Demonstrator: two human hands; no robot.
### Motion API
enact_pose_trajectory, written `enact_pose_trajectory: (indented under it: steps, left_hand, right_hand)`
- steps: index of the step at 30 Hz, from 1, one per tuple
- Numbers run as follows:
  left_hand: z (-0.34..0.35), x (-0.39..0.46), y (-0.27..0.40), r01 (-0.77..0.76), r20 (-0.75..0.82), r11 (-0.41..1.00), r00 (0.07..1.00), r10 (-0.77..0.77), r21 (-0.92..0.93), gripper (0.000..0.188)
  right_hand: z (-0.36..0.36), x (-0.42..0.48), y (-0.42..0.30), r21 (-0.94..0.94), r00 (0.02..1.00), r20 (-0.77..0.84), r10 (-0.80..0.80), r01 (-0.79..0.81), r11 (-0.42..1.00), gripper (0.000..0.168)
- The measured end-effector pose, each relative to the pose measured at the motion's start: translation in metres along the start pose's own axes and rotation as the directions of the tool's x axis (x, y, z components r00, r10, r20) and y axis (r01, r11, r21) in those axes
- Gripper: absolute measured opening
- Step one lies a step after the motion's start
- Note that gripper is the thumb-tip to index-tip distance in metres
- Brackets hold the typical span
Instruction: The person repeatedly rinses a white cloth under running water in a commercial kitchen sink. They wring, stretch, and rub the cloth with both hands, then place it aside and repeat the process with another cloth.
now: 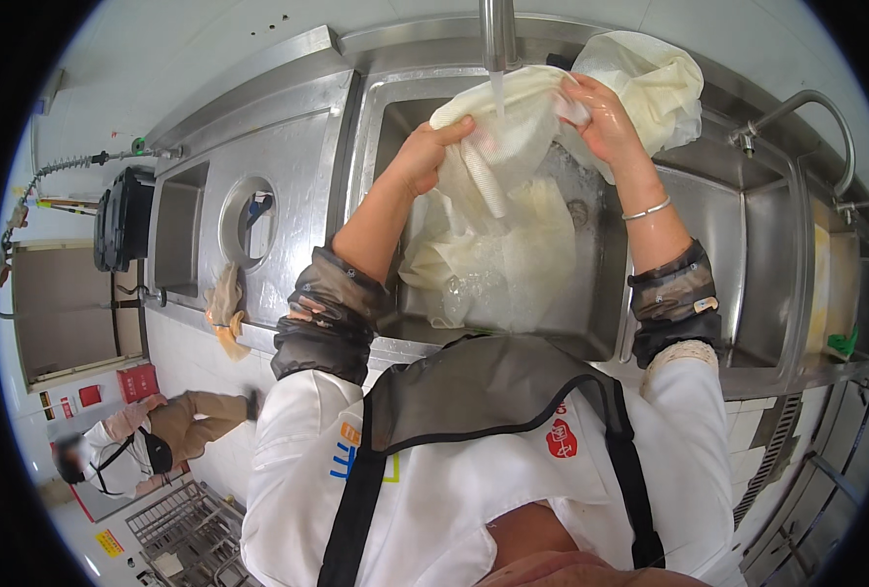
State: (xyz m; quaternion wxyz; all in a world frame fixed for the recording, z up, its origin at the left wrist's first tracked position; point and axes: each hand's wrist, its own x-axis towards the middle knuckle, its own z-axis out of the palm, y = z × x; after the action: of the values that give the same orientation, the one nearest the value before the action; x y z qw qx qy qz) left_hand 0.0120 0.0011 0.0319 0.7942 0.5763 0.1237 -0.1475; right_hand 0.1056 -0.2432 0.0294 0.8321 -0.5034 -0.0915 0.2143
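Note:
Between my hands a wet, cream-coloured mesh cloth [508, 136] is stretched out under a metal faucet [498, 37], and water runs onto it. My left hand [434, 150] grips the cloth's left edge, thumb on top. On the other side my right hand [602, 117] pinches a bunched part near the upper right edge. The lower part of the cloth hangs into a stainless steel sink [596, 279]. More wet cream cloth [508, 271] lies in that basin with some suds on it; I cannot tell whether it is a separate piece.
Another crumpled cream cloth [640, 88] rests on the sink's back right rim. Further basins [706, 220] lie to the right, under a curved faucet [838, 103]. A steel counter with a round opening [247, 220] and gloves [225, 308] are at left. A person [141, 440] stands beyond.

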Motion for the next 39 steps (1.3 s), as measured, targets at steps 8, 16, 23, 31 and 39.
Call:
enact_pose_trajectory:
  steps: [8,16,23,31,39]
  left_hand:
    - [0.011,-0.002,0.002,0.012,0.118,0.929,0.992,0.034,-0.369,0.034]
    - [-0.018,-0.007,0.017,-0.057,0.022,0.998,0.998,0.057,0.014,0.034]
    - [-0.041,-0.004,0.025,-0.126,-0.077,0.901,0.982,0.173,0.415,0.035]
    - [-0.032,-0.009,0.033,-0.123,-0.044,0.965,0.99,0.137,0.232,0.049]
    - [0.015,-0.006,0.038,-0.077,0.073,0.985,0.993,0.089,-0.157,0.048]
  right_hand:
    - [0.003,-0.024,0.088,0.237,0.956,0.111,0.271,-0.29,0.927,0.033]
    - [-0.005,-0.001,0.014,0.159,0.999,-0.03,-0.027,0.032,0.987,0.023]
    - [-0.02,0.022,-0.032,0.064,0.959,-0.247,-0.137,0.157,0.986,0.023]
    - [-0.044,0.043,-0.05,0.168,0.972,-0.173,-0.157,0.186,0.968,0.028]
    - [0.008,0.003,0.053,0.198,0.934,0.212,0.289,-0.33,0.923,0.048]
